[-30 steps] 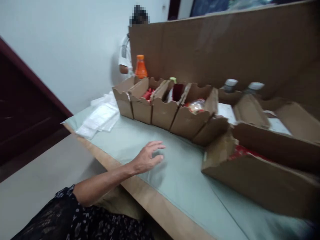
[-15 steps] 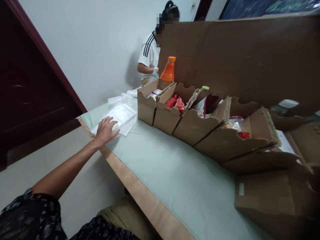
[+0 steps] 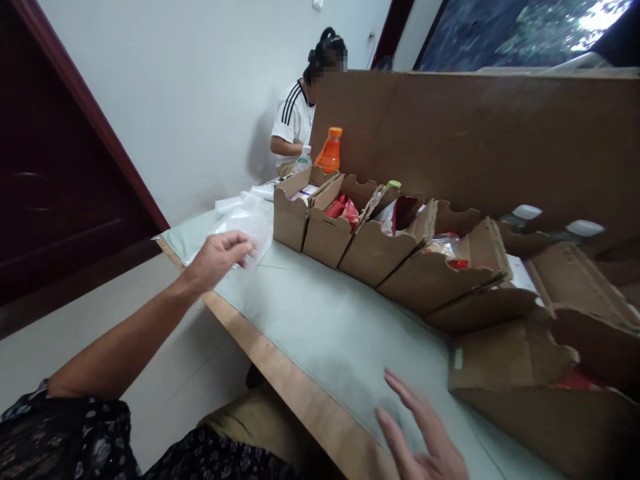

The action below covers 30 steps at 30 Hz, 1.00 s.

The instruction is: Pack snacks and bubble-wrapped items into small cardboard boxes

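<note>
At the far left end of the table, my left hand (image 3: 220, 259) is closed in a pinch on the edge of a clear bubble wrap bag (image 3: 261, 230), which looks blurred. More clear plastic lies flat behind and under it. My right hand (image 3: 427, 433) hangs over the near side of the table, thumb and finger spread, holding nothing. The nearest thing to it is a cardboard box (image 3: 490, 360) on the right.
Open cardboard bins (image 3: 373, 257) stand in a row along the table, holding red packets (image 3: 343, 208) and other packages. An orange bottle (image 3: 329, 153) and a clear bottle (image 3: 303, 160) stand behind. A tall cardboard panel (image 3: 450, 133) rises at the back. Another person (image 3: 295, 120) sits beyond.
My left hand has closed from spread fingers into a pinch and shifted slightly right. My right hand has come into view at the bottom. The view has tilted up and turned a little right.
</note>
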Available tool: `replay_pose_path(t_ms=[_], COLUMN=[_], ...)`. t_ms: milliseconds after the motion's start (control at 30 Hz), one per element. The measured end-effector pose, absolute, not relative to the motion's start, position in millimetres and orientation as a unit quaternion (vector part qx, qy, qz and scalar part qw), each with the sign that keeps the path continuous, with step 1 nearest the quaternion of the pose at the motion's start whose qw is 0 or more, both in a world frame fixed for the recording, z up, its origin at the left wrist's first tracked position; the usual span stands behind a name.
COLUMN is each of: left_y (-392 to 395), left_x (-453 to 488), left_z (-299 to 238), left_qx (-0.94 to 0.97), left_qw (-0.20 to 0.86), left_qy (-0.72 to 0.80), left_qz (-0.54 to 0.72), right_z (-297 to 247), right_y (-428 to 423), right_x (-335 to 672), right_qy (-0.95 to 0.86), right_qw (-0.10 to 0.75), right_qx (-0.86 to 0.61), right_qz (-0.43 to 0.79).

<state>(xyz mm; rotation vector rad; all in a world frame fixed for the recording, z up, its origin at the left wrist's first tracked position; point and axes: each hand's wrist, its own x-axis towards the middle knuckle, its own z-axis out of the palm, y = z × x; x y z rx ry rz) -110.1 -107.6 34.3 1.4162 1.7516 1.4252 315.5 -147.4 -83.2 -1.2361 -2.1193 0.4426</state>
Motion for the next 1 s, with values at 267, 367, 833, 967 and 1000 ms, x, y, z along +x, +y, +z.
replay_pose_path(t_ms=[267,367,833,967,1000], left_y=[-165,-165,-101,-74,-69], left_x=[38,48,-92,-176,-189], left_z=[68,72,1,-18,-22], left_qx=[0.626,0.605,0.612,0.547,0.538], left_qw=[0.651,0.688,0.182,0.090,0.086], left_qy=[0.277,0.252,0.683,0.765,0.774], left_qz=[0.328,0.311,0.356,0.329,0.324], right_z=[-23,-20,-28,-23,-22], right_y=[-129,-131,-102,-72,-66], right_x=[252,270,282,246,236], right_qy=[-0.826,-0.807,-0.685,-0.728,-0.738], right_qw=[0.369,0.296,0.242,0.223,0.216], right_qx=[-0.296,-0.291,-0.433,-0.430,-0.422], right_qz=[0.305,0.421,0.534,0.485,0.479])
